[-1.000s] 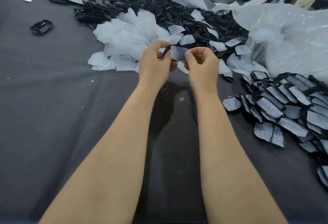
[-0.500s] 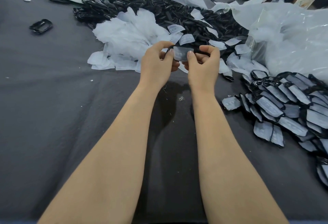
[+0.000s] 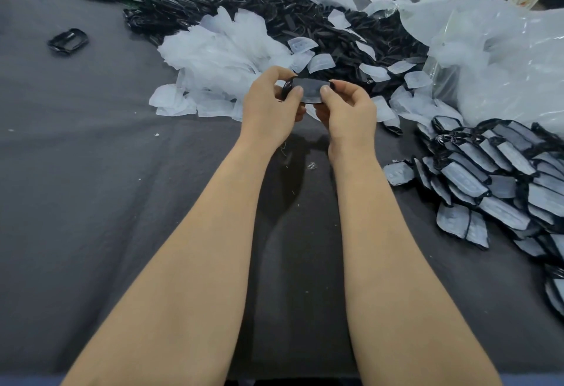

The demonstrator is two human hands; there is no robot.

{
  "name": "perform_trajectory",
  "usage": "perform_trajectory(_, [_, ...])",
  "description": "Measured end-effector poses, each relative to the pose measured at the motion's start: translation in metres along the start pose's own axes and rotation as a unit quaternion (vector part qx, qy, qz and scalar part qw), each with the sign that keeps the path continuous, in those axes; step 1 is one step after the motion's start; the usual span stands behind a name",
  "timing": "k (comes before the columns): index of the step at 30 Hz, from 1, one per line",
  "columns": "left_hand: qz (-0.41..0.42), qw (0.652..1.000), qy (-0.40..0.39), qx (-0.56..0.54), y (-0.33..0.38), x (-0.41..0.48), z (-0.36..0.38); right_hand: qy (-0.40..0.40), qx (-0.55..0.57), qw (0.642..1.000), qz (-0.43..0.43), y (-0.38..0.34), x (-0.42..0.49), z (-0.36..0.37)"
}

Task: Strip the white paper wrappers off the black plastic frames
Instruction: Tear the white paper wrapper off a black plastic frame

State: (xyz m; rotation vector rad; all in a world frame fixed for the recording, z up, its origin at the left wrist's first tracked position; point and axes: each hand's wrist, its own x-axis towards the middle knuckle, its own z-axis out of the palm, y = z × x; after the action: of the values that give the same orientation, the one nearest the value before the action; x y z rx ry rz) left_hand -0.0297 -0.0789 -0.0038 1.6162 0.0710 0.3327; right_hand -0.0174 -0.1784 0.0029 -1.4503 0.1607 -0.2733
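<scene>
A wrapped black frame [image 3: 308, 90] is hovering above the dark grey tablecloth [image 3: 91, 171], both the left hand [image 3: 271, 107] and right hand [image 3: 348, 110] pinching it (thumbs on its paper); stripped wrappers [image 3: 219, 58] are piling up just beyond.

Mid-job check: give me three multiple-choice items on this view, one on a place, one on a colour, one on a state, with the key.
1. Where does the pile of still-wrapped frames lie?
A. To the right of the right hand
B. At the far left edge
C. Inside a box

2. What colour is the table cloth?
A. Red
B. Dark grey
C. Yellow

3. What state is the held frame in?
A. Bare
B. Lying flat on the cloth
C. Still wrapped, pinched between the left hand and the right hand

Key: 1 A, the pile sits out past the right forearm. 2 B, the bare cloth around the arms is dark grey. 3 C, white paper covers it between both thumbs.
</scene>
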Motion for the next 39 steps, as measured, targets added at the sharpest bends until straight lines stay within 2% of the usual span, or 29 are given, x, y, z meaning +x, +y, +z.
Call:
perform_trajectory(3, [-0.010, 1.000, 0.014, -0.001, -0.0012, 0.0008, -0.0002, -0.029, 0.003, 0.999, 0.024, 0.0004, -0.0006, 0.0002])
perform_trajectory(5, [-0.022, 0.999, 0.029, -0.009, -0.0024, 0.0014, -0.0005, -0.045, -0.055, 0.997, 0.013, 0.0028, -0.0012, 0.0010])
perform_trajectory(8, [-0.025, 0.999, 0.040, -0.017, -0.0025, 0.0009, -0.0009, -0.037, -0.128, 0.991, -0.034, 0.0051, -0.0009, 0.0031])
perform_trajectory(11, [-0.021, 0.999, 0.027, -0.021, -0.0006, -0.0006, -0.0005, -0.020, -0.141, 0.989, -0.045, 0.0064, -0.0001, 0.0027])
perform_trajectory(21, [-0.029, 0.999, 0.035, -0.023, -0.0039, 0.0020, -0.0002, -0.051, -0.142, 0.988, -0.039, 0.0055, -0.0032, 0.0049])
perform_trajectory(27, [-0.032, 0.999, 0.021, -0.027, -0.0053, 0.0041, 0.0009, -0.057, -0.055, 0.997, 0.005, 0.0040, -0.0011, 0.0022])
perform_trajectory(39, [-0.026, 0.999, 0.015, -0.016, -0.0031, 0.0015, 0.0005, -0.015, -0.076, 0.997, 0.001, 0.0018, -0.0012, -0.0015])
